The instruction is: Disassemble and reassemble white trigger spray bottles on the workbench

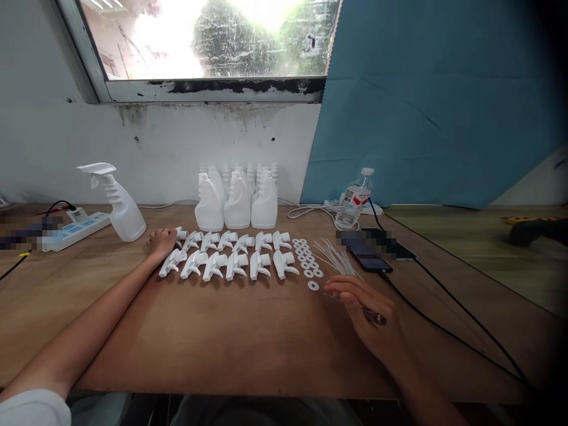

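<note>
My left hand [163, 241] rests at the left end of two rows of white spray trigger heads [214, 266], its fingers curled against the endmost head [180, 235] of the back row. Part of that head is hidden by the hand. In my right hand [366, 302] is a slim tool with a dark handle [375, 317] and a thin tip pointing left; its exact kind is unclear. Just beyond the tip lie rows of small white ring washers [313, 286]. Thin white dip tubes [339, 258] are heaped to their right.
Several white bottles [237, 204] without heads stand by the wall. A complete spray bottle [126, 210] is at left beside a power strip [77, 231]. To the right are a water bottle [354, 201], a phone [368, 253], a dark flat device [397, 247] and black cables [437, 325].
</note>
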A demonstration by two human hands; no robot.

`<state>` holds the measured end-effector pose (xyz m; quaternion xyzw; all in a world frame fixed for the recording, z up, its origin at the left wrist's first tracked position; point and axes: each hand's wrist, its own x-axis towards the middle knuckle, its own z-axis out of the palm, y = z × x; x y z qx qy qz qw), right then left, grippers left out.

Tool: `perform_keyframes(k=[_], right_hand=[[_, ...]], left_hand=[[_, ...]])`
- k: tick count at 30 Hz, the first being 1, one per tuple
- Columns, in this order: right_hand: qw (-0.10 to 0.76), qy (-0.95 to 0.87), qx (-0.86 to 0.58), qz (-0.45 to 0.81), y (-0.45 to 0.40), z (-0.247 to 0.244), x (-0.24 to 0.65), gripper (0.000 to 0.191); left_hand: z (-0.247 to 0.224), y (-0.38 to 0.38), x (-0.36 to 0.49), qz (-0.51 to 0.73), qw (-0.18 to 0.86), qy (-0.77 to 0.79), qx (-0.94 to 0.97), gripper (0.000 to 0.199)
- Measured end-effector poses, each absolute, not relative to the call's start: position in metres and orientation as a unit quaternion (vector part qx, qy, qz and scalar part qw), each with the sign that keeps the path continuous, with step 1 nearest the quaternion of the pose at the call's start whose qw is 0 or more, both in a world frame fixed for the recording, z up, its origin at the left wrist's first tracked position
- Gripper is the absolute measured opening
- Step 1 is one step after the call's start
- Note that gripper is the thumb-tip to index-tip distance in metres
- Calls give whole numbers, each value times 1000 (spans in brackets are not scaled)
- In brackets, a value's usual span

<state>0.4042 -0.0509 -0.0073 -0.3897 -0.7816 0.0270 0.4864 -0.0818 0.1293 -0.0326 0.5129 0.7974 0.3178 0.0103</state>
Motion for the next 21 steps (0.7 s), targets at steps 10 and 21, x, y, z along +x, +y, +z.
perform_keyframes(k=[10, 21], right_hand=[[483, -782, -393, 16, -52, -5, 403, 21], [486, -784, -387, 18, -51, -7, 404, 20]], left_hand=[[-35, 129, -67, 365, 2, 801, 474, 32], [-29, 83, -80, 395, -75, 741, 538, 19]])
